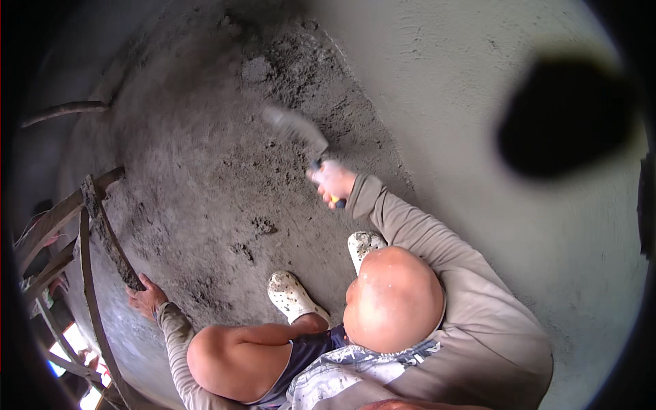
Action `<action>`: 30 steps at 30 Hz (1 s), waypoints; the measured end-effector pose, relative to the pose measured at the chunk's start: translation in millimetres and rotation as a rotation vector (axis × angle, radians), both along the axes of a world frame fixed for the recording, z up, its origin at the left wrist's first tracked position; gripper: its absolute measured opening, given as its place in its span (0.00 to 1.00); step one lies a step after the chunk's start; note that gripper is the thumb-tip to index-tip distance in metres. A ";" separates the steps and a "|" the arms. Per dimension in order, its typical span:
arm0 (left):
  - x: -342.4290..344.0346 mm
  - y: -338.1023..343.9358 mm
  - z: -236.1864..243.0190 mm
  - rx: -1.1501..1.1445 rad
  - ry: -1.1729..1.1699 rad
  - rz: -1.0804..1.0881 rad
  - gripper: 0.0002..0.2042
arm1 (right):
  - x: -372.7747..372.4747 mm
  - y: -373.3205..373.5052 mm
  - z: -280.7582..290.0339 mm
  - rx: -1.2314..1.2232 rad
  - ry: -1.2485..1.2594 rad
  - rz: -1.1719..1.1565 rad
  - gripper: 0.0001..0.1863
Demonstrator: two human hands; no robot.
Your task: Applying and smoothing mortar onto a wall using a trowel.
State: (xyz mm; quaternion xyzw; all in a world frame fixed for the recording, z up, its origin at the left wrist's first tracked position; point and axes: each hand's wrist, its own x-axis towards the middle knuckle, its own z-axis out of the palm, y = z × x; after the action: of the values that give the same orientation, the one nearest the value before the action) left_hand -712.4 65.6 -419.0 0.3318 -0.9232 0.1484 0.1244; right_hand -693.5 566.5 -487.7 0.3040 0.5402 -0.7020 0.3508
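Observation:
My right hand (335,179) is closed round the dark and yellow handle of a trowel (297,128). The trowel's metal blade is smeared by motion and points up and left, over rough grey mortar (301,75). Low at the left, my left hand (145,298) has its fingers curled at the lower end of a narrow wooden strip (109,232). That strip is crusted with mortar and slants up to other timbers.
Smooth grey plaster (465,143) covers the right side. Wooden bars (58,222) form a frame at the left, with another stick (65,111) above. Loose mortar clumps (263,224) lie before my white clogs (290,294). A dark round blot hides part of the upper right.

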 end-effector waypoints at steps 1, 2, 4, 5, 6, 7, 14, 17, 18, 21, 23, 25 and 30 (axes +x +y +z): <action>2.1 -10.2 0.4 -0.004 0.000 -0.020 0.34 | 2.9 -9.5 1.2 -0.046 -0.004 0.102 0.12; 3.1 -6.6 4.6 0.001 -0.007 -0.041 0.34 | 8.3 -15.6 1.7 -0.043 0.076 0.212 0.11; 2.8 1.9 -0.3 0.031 -0.012 -0.027 0.34 | 10.5 -3.0 0.8 -0.146 0.016 0.155 0.10; 2.0 8.7 1.4 0.064 -0.019 -0.012 0.33 | 11.8 8.1 4.7 -0.246 -0.049 0.098 0.10; 1.9 7.5 4.6 0.073 -0.019 -0.034 0.33 | 9.9 20.3 8.9 -0.152 -0.019 0.023 0.09; 1.3 5.7 5.8 0.072 -0.018 -0.012 0.33 | 9.4 35.2 13.2 -0.054 0.014 -0.053 0.08; -7.4 8.6 -3.2 -0.005 -0.035 -0.020 0.34 | 35.4 36.8 -0.5 0.226 -0.094 -0.383 0.07; -5.1 13.0 10.0 0.010 -0.047 0.001 0.34 | 48.2 -21.0 -41.0 -0.202 -0.135 -0.004 0.09; -2.0 9.1 9.4 0.009 -0.045 -0.001 0.34 | 52.5 -45.1 -34.7 -0.159 -0.075 0.120 0.09; 0.8 -1.0 7.5 0.056 -0.043 0.012 0.35 | 47.0 -50.5 -2.2 0.195 0.230 0.324 0.09; 0.1 2.9 7.0 0.068 -0.012 -0.032 0.35 | 41.3 11.6 -47.6 -0.506 -0.147 -0.150 0.08; -1.1 4.8 -0.3 0.054 -0.023 -0.023 0.35 | 47.2 36.9 -11.3 0.151 0.081 -0.329 0.08; -2.9 3.4 -0.4 0.013 -0.030 -0.019 0.34 | 82.0 8.7 -28.4 0.349 0.011 -0.119 0.11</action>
State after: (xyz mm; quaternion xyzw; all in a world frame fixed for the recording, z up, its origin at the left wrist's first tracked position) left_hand -715.3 69.1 -419.4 0.3217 -0.9290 0.1464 0.1096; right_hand -611.5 575.2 -516.1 0.3879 0.6367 -0.6188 0.2476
